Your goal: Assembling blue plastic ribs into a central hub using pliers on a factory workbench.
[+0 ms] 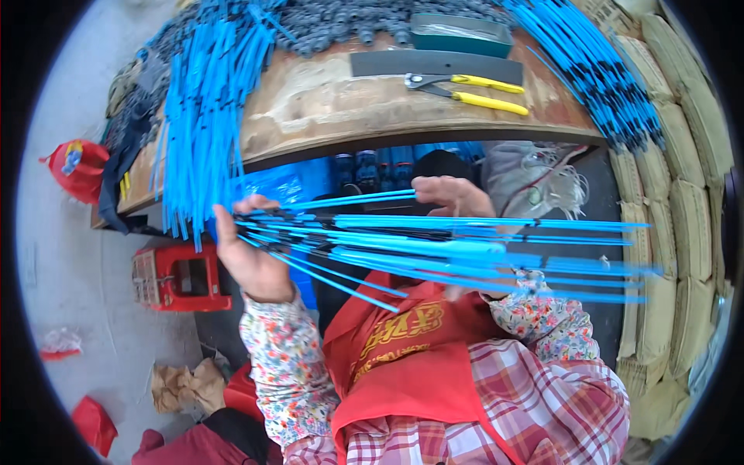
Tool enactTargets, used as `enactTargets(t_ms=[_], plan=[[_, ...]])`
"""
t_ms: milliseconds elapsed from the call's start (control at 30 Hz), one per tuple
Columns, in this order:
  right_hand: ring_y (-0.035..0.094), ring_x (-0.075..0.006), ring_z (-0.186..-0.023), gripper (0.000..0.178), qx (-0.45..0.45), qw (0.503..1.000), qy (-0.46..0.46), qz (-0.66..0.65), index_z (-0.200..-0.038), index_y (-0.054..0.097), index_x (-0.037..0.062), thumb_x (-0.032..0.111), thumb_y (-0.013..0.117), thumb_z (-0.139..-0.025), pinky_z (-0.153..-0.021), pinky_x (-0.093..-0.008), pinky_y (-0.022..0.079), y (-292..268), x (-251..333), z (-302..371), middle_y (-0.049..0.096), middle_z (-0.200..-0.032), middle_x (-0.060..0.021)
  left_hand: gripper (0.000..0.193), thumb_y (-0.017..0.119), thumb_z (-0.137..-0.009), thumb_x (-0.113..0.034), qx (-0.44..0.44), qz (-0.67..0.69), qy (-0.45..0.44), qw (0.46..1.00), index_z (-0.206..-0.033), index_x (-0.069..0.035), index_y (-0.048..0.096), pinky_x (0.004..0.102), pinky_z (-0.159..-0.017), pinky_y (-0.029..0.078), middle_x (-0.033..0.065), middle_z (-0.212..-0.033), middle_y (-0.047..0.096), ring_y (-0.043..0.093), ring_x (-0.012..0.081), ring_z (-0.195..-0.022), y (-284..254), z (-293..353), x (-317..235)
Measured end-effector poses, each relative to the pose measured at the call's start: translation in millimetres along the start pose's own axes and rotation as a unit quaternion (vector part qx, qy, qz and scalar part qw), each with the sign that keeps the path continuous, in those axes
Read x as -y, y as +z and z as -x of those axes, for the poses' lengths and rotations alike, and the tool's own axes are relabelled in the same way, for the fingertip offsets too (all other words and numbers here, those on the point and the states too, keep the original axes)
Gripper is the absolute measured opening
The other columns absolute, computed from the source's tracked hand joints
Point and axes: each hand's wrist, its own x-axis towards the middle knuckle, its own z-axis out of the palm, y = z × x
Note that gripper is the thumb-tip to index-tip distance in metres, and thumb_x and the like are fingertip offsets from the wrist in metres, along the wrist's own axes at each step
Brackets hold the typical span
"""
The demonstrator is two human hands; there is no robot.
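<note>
A loose bundle of thin blue plastic rods with black sections (418,240) lies across the air in front of my body, fanned out toward the right. My left hand (256,260) is at its gathered left end, with the rods running between thumb and fingers. Farther along, my right hand (461,200) curls round the bundle from behind; the rods cover much of its palm. Some rods on the right are smeared by motion. A few stick out below and above the main bunch.
On the wooden table (310,101) lie yellow-handled pliers (469,91), a grey flat bar (434,66), a green box (461,35), grey fittings (333,27) and blue rod piles at left (205,116) and right (593,70). A red stool (182,277) stands left; stacked sacks (694,225) line the right.
</note>
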Motion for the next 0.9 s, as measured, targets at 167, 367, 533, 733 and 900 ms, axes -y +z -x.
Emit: enactTargets(t_ms=[167, 367, 533, 733, 900], plan=[[0.056, -0.0218, -0.111, 0.076, -0.117, 0.99, 0.047, -0.068, -0.131, 0.043, 0.0009, 0.022, 0.085, -0.071, -0.092, -0.0369, 0.048, -30, 43, 8, 0.057, -0.119, -0.015, 0.047, 0.048, -0.097, -0.046, -0.057, 0.079, -0.188, 0.977, -0.096, -0.002, 0.063, 0.048, -0.094, 0.047, 0.0159, -0.102, 0.067, 0.06, 0.0309, -0.107, -4, 24, 98], [0.062, -0.0116, -0.084, 0.045, -0.228, 0.963, 0.139, 0.036, -0.117, 0.055, 0.0001, 0.0, 0.074, -0.076, -0.073, -0.0256, 0.05, -30, 41, -2, 0.065, -0.093, -0.0063, 0.061, 0.047, -0.096, -0.05, 0.116, -0.317, -0.499, 0.798, -0.111, 0.008, 0.057, 0.0342, -0.057, 0.057, 0.0212, -0.094, 0.069, 0.07, 0.0289, -0.074, 6, 72, 104], [0.063, -0.0099, -0.083, 0.042, -0.155, 0.952, 0.239, 0.117, -0.113, 0.058, 0.0, -0.001, 0.076, -0.075, -0.072, -0.0242, 0.052, -1, 18, -5, 0.066, -0.091, -0.0034, 0.082, 0.088, -0.06, -0.024, 0.207, -0.671, 0.085, 0.707, -0.127, 0.004, 0.048, 0.0398, -0.096, 0.044, 0.0206, -0.125, 0.052, 0.054, 0.0305, -0.114, 28, 85, 100], [0.058, -0.0055, -0.079, 0.045, -0.063, 0.943, 0.284, 0.159, -0.113, 0.056, 0.0003, 0.002, 0.079, -0.074, -0.071, -0.0229, 0.049, 23, 7, -13, 0.063, -0.09, 0.0003, 0.062, 0.083, -0.073, -0.014, 0.109, -0.446, -0.017, 0.888, -0.122, 0.003, 0.049, 0.0301, -0.083, 0.05, 0.0101, -0.105, 0.063, 0.062, 0.0171, -0.095, 33, 67, 133], [0.064, -0.0146, -0.075, 0.055, -0.063, 0.942, 0.28, 0.174, -0.107, 0.057, -0.0027, 0.024, 0.085, -0.067, -0.068, -0.0274, 0.052, 21, 0, -19, 0.066, -0.086, -0.0104, 0.037, 0.072, -0.086, -0.015, 0.101, -0.329, -0.052, 0.937, -0.112, 0.003, 0.053, 0.0244, -0.076, 0.049, 0.0053, -0.098, 0.062, 0.058, 0.0086, -0.086, 15, 62, 135]])
